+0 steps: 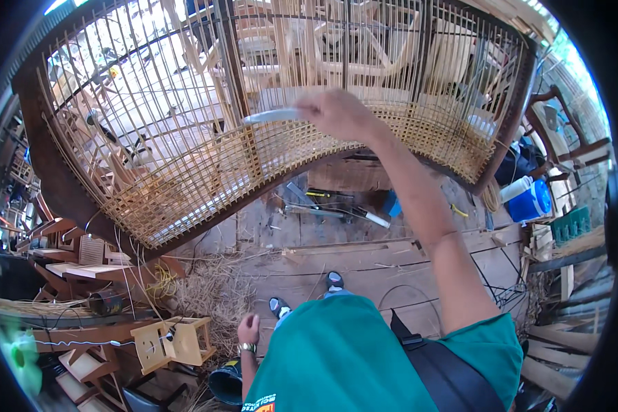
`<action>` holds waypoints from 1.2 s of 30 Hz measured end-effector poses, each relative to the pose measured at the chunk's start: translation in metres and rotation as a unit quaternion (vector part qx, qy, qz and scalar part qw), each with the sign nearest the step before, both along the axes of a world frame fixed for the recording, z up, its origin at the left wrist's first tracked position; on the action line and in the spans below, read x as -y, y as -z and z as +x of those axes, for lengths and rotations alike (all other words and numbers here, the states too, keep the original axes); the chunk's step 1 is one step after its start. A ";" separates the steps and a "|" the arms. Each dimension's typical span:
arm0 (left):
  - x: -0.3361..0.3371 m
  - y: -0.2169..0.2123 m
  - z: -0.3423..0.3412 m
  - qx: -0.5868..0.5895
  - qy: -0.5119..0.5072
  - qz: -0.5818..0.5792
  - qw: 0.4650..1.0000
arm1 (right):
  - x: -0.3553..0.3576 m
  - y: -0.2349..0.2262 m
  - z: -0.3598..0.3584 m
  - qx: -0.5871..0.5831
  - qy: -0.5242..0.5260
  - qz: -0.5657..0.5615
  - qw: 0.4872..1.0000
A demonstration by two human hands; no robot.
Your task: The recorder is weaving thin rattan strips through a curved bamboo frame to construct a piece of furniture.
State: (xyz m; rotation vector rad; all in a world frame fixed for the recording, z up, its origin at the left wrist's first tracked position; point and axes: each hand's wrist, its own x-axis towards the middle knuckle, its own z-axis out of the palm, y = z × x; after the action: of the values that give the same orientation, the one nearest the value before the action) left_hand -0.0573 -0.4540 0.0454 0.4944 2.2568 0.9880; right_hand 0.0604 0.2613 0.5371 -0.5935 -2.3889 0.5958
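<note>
A person in a green shirt stood on rough wooden floorboards (364,268) and looked down past their own body at a large dark wooden frame (48,165), a curved panel half filled with pale woven cane strands (185,158), propped upright on the far side of the floor. The right hand (340,113) was raised at arm's length to the middle of that panel, its fingers closed around the end of a slim pale flat tool (271,115). The tool lay nearly level, its long axis running left from the hand across the upright strands, its free tip pointing left and resting against or just in front of the cane; which of the two could not be told. The left hand (248,329) hung low and near the body, well apart from the panel, loosely curled and apparently holding nothing, beside a small yellow wooden stool (175,342) and a heap of dry cane scraps (213,295). The right hand was clearly the nearer to the weave. A blue plastic jug (532,200) stood at the far right.
</note>
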 end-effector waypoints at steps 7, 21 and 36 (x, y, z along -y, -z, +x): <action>-0.112 -0.028 -0.015 0.036 0.021 0.012 0.999 | -0.024 0.006 0.031 -0.050 0.018 -0.038 0.998; -0.057 -0.049 0.082 0.039 0.063 -0.138 0.988 | -0.102 -0.013 0.076 -0.055 0.048 -0.040 0.997; -0.024 -0.093 0.111 0.066 0.032 -0.133 0.988 | -0.090 0.026 0.044 0.046 -0.023 -0.051 0.997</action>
State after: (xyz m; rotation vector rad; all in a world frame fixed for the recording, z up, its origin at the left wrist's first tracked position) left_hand 0.0537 -0.4305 0.1381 0.3700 2.1968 0.6533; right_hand 0.1046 0.3512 0.5106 -0.6218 -2.4753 0.7283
